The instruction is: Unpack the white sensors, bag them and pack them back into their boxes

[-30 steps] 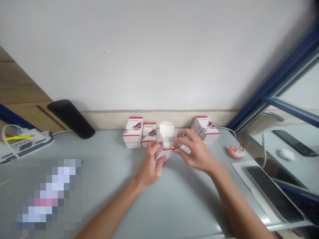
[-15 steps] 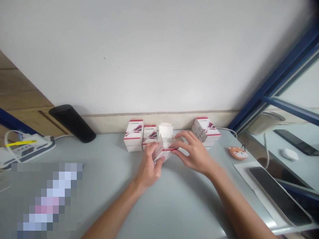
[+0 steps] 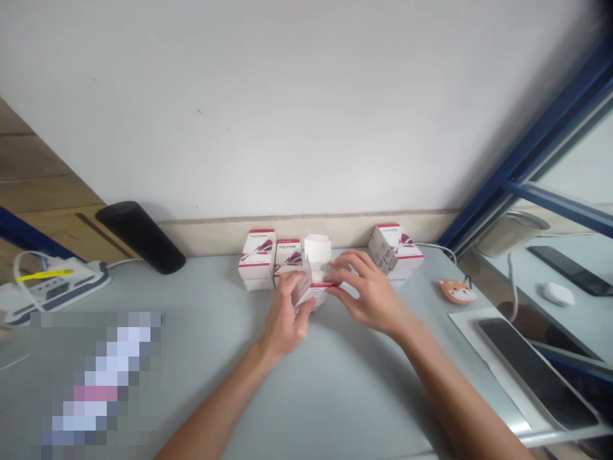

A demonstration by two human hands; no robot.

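Observation:
A small white-and-red cardboard box (image 3: 313,295) stands on the grey desk with its top flaps up. My left hand (image 3: 286,313) grips its left side, thumb on the front face and fingers behind the side. At the top right edge is my right hand (image 3: 366,291), its fingers bent and touching the flap and rim. Whether these fingers pinch anything inside is hidden. Closed boxes of the same print, a taller stack (image 3: 257,259) and a lower box (image 3: 288,255), stand just behind and left of the open one.
More such boxes (image 3: 397,252) are stacked at the back right. A black cylinder (image 3: 141,236) and a power strip (image 3: 62,287) lie left. To the right are an orange animal-faced case (image 3: 458,291), a phone (image 3: 536,370) on white paper, and a blue-framed glass panel (image 3: 565,204).
Both hands stay at the open box. My right fingers have shifted slightly left over its top; the whole view has moved a little.

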